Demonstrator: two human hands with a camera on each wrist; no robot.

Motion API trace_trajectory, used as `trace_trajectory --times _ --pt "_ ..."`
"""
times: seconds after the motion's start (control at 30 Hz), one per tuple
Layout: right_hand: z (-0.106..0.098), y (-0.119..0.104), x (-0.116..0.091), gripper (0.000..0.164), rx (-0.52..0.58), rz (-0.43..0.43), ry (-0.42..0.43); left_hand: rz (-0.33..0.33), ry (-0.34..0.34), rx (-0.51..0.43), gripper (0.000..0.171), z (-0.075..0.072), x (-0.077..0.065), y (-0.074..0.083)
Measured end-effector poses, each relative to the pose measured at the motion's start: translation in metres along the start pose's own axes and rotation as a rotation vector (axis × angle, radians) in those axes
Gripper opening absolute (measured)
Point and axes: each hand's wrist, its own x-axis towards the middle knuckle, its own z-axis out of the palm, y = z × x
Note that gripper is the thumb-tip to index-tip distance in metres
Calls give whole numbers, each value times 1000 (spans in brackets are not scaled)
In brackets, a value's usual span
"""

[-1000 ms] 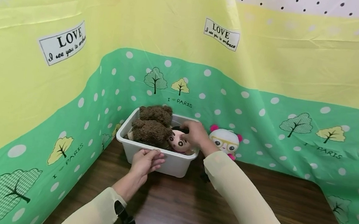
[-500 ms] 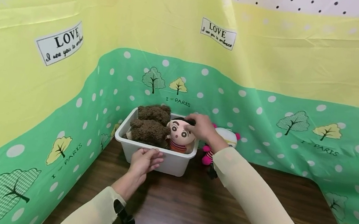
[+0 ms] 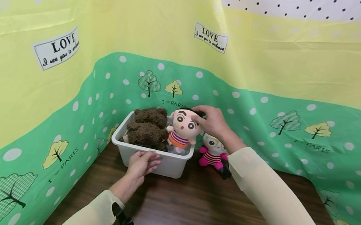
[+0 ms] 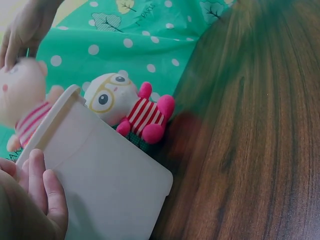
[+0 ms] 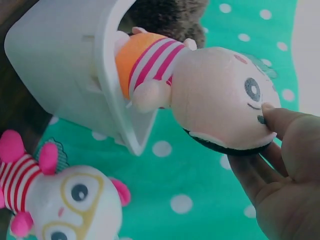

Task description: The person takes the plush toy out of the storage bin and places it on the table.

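"Doll (image 3: 182, 128), where exactly?"

"At the right end of the white bin (image 3: 171, 165), legs over the opening, head raised above the rim. The right hand (image 3: 213, 121) grips that head, thumb on the face, fingers behind."

"And the left hand (image 3: 140, 162)?"

"Pinching the bin's front rim, with some fingers loose along the outer wall."

"Anything else inside?"

"Two fuzzy brown toys (image 3: 147, 135), one behind the other. A panda plush (image 3: 213, 156) sits outside, just beside the bin, on the wooden table (image 3: 186, 206)."
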Motion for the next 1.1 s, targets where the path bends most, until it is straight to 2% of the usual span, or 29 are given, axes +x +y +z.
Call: trace_trajectory --times 0.2,0.4,0.7,0.93,1.1 --pt "-27 1 -17 37 11 7 32 4 -14 -24 25 -3 0 -2" --pt "-55 17 -35 36 21 26 61 4 -15 -29 26 -5 -1 -3" --pt "-90 58 -71 36 -15 47 12 -1 -18 -19 27 -5 -2 -1" --pt "-101 98 -103 35 -79 126 33 2 -23 -19 27 -3 -2 -2" --pt "-104 128 -122 36 -112 169 3 3 -22 -10 26 -2 -1 -3"
